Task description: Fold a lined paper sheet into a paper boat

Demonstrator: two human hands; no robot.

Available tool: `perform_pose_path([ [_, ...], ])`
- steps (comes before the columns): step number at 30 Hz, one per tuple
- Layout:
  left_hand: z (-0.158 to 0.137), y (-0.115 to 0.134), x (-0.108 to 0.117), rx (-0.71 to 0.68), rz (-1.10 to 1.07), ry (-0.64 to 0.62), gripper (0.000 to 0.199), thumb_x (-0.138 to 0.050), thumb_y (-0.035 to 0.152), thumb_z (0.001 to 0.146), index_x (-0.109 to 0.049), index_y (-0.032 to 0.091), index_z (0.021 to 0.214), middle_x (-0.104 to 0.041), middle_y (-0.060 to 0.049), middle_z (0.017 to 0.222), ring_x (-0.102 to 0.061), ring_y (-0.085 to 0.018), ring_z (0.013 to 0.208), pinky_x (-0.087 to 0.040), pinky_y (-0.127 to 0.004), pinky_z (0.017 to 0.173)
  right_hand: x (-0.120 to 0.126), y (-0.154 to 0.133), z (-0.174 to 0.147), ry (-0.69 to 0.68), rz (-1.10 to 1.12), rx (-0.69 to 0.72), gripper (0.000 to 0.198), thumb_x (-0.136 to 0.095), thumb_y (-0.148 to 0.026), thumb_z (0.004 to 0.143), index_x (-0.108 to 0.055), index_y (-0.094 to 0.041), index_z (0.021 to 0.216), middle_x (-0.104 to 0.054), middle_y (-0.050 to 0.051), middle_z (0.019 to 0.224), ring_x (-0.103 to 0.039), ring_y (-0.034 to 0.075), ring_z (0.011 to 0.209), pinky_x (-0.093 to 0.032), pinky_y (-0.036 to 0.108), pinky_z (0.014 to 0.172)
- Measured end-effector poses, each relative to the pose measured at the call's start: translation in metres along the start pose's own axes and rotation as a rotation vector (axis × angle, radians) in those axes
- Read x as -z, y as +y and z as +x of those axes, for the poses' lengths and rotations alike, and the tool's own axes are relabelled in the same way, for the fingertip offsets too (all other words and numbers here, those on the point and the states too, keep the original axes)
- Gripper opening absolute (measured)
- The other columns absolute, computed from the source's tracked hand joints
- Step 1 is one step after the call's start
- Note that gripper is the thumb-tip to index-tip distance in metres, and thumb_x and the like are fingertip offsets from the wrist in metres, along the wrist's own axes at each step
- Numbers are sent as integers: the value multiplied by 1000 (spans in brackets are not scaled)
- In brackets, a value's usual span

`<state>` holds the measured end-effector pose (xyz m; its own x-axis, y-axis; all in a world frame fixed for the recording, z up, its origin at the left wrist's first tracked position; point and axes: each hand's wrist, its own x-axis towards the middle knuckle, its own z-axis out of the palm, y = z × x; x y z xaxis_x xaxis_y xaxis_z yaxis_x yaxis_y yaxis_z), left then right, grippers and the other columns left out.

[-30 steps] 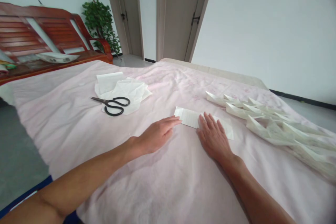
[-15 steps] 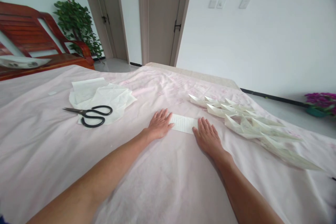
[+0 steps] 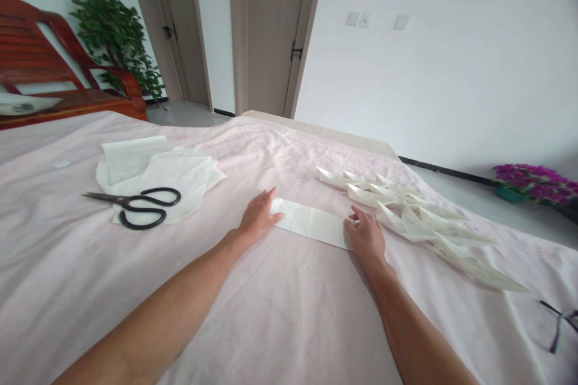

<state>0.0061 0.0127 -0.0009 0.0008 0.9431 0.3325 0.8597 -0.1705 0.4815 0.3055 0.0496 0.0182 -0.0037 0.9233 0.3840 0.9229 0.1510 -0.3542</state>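
A long, narrow strip of folded, lined white paper (image 3: 311, 222) lies on the pink-white cloth in front of me. At its left end is my left hand (image 3: 257, 216), turned on its side, fingers stretched out and thumb apart along the strip. My right hand (image 3: 368, 234) has its fingers bent at the right end, thumb and fingertips closed on the paper's edge. To the right stand several folded paper boats (image 3: 406, 210) in rows. On the left, scissors (image 3: 135, 203) with black handles rest partly over loose lined paper sheets (image 3: 180, 174).
The patterned cloth (image 3: 253, 325) is wrinkled. A dark cord-like item (image 3: 560, 319) lies at the right edge. Beyond are a wooden bench (image 3: 40, 54), a green plant (image 3: 112, 30), doors (image 3: 271, 30) and purple flowers (image 3: 535, 183).
My hands have lifted from lying flat and moved farther apart, and more of the strip shows between them. My right fingers have bent onto its end. The view has shifted right.
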Motion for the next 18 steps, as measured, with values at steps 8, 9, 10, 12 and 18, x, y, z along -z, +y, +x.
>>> perform_pose_path([
  [8, 3, 0, 6, 31, -94, 19, 75, -68, 30, 77, -34, 16, 143, -50, -17, 140, -48, -28, 129, -39, -43, 107, -4, -12, -4, -21, 327, 1, 44, -43, -33, 81, -68, -17, 115, -67, 9, 100, -60, 20, 82, -46, 36, 80],
  [9, 2, 1, 7, 32, -104, 24, 76, -69, 30, 77, -35, 15, 143, -50, -17, 140, -49, -28, 128, -39, -42, 107, -2, -14, -5, -14, 344, -13, 43, -45, -33, 81, -68, -17, 113, -68, 9, 100, -60, 21, 82, -46, 35, 80],
  [10, 2, 1, 8, 27, -111, 33, 75, -69, 30, 77, -35, 15, 142, -49, -17, 141, -48, -27, 129, -39, -41, 107, -1, -16, -6, 1, 362, -26, 42, -46, -33, 81, -69, -16, 111, -68, 9, 98, -60, 21, 81, -46, 35, 80],
  [12, 1, 2, 10, -10, -103, 75, 75, -70, 31, 78, -35, 15, 142, -47, -17, 143, -45, -28, 132, -37, -42, 109, 2, -20, -8, 48, 406, -44, 40, -48, -35, 81, -70, -16, 108, -69, 8, 91, -58, 19, 75, -46, 34, 76],
  [18, -4, 17, 22, -295, 28, 160, 89, -65, 59, 77, -27, 20, 148, -36, -14, 151, -22, -31, 144, -18, -51, 117, 13, -36, -18, 353, 494, 61, 32, -50, -36, 88, -68, -18, 108, -59, 2, 80, -51, 14, 67, -46, 30, 70],
])
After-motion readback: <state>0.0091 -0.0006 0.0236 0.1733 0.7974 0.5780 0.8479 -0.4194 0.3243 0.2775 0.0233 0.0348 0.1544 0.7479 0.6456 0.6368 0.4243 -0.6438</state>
